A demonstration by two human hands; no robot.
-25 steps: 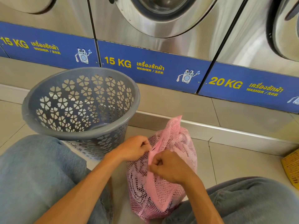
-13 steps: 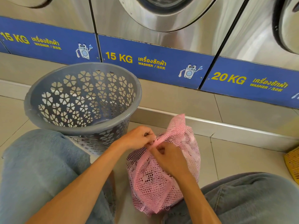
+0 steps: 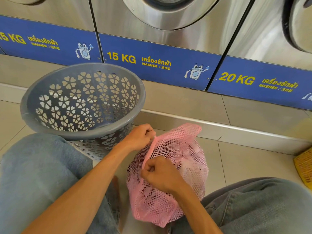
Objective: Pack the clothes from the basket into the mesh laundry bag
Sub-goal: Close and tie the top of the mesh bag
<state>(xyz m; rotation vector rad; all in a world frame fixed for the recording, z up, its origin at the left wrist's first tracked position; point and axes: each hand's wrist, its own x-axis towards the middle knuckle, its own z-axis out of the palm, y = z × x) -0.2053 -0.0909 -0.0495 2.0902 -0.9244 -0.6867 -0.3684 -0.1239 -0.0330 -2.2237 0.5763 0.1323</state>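
A pink mesh laundry bag (image 3: 184, 159) bulges with pale and dark clothes on the tiled floor between my knees. My left hand (image 3: 139, 137) pinches the top end of the bag's pink seam. My right hand (image 3: 160, 174) is closed on the same seam lower down, near the bag's middle. The grey plastic basket (image 3: 33, 119) with flower-shaped holes stands tilted toward me at the left, and I see no clothes inside it.
A row of steel washing machines (image 3: 177, 36) with blue 15 KG and 20 KG panels stands on a raised tiled step (image 3: 185, 105) straight ahead. A yellow basket (image 3: 303, 168) peeks in at the right edge. My jeans-clad knees flank the bag.
My right hand has slid down along the bag's seam, away from my left hand, which stays at the top. The bag's opening has drawn flatter.
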